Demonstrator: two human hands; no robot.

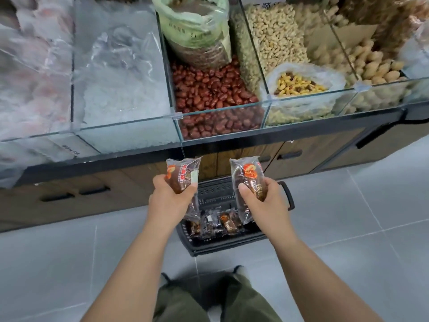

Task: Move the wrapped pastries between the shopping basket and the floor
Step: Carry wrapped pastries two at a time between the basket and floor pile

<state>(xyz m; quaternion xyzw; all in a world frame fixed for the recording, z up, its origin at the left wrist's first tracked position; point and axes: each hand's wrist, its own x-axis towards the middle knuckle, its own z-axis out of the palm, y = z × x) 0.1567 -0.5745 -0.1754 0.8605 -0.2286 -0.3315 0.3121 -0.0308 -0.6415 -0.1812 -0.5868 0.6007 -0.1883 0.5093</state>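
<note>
**A:** Olive trousers and two bare forearms fill the near edge of the head view. What do the hands hold?

**B:** One wrapped pastry each. The left hand is curled round the left pastry, and the right hand round the right pastry.

**A:** And under the grips?

**B:** The shopping basket stands on the floor, with more pastries lying inside.

**A:** Which step?

**B:** Mid-carry, I'd judge, though I can't tell the direction. Next, both need lowering onto the tile beside the basket, or into it, before letting go.
</note>
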